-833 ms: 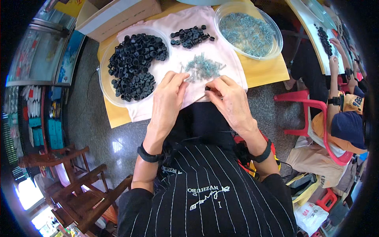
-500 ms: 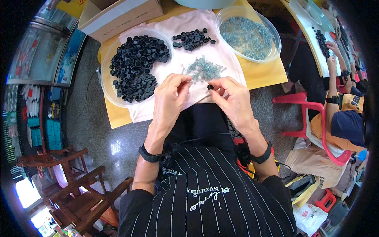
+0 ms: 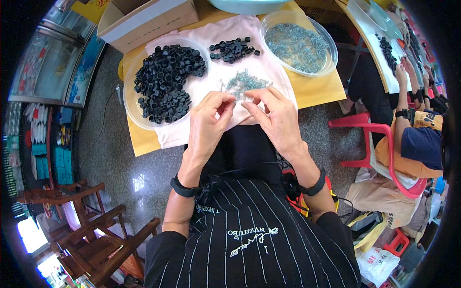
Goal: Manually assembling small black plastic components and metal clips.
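Side by side at the near edge of a pale pink cloth (image 3: 201,101) are my two hands, fingertips close together. My left hand (image 3: 209,113) is pinched at thumb and index finger; what it holds is too small to make out. The thumb and fingertips of my right hand (image 3: 275,115) are drawn together beside a loose heap of small silvery screws (image 3: 244,82), and anything between them is hidden. Beyond the heap lies a small pile of black caps (image 3: 234,49). A clear round tub (image 3: 128,98) to the left is full of more black caps.
Another clear tub (image 3: 332,62) of screws stands at the right of the yellow table (image 3: 317,93). Behind are a cardboard box (image 3: 149,24) and a light blue basin (image 3: 247,6). A red plastic chair (image 3: 370,139) stands at right, near another person working at a second table.
The black cap that showed at my right fingertips is out of sight. My right hand has shifted left, closer to my left hand and the screw heap.
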Demonstrator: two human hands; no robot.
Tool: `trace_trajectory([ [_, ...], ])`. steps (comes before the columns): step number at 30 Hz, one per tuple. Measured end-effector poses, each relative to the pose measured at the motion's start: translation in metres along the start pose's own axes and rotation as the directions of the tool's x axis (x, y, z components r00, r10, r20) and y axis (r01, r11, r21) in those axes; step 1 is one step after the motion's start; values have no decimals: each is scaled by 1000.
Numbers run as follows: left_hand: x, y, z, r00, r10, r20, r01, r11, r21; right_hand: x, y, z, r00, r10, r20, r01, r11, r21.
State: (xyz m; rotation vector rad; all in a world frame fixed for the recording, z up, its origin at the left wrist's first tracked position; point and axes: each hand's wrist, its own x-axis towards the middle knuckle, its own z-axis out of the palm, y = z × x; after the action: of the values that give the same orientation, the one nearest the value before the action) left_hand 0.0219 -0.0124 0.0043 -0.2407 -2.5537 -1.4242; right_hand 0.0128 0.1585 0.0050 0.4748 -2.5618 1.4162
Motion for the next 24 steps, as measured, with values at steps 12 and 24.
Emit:
trace_trajectory([
  [12,-10,-5,-3,986,-165,33,168,946,-278,8,-6,2,996,54,75,-67,982,175],
  [24,-14,-5,-11,923,-327,205,376,641,-669,2,9,7,978,160,133,-203,878,433],
])
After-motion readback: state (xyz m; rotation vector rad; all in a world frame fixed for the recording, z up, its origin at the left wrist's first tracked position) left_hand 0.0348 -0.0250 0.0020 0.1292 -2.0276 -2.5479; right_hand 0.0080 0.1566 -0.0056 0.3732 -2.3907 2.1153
